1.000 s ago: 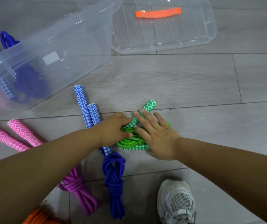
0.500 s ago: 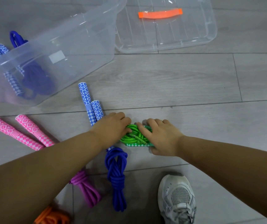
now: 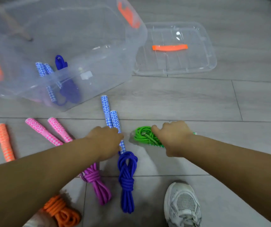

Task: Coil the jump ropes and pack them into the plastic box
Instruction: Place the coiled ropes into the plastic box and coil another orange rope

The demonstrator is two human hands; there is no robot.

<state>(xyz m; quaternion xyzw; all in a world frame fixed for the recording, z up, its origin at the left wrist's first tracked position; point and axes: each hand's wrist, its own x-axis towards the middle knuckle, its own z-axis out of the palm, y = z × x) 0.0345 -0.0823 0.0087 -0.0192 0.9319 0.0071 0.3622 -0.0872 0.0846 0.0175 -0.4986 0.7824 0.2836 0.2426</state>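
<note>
Green jump rope (image 3: 143,136): coiled bundle on the floor, gripped by the right hand (image 3: 172,138) alone, fingers curled round it. Its handles were mostly hidden under that hand.
Left hand (image 3: 105,141): had come off the green bundle, where both hands pressed half a second before. It lay over the blue-handled rope (image 3: 106,108), just left of the right fingers. Whether it grasped the handles could not be told.
Plastic box (image 3: 98,46): beyond the fingers, up and left, with one blue rope (image 3: 69,90) already inside.
Judgement: green coil finished, ready for packing.
</note>
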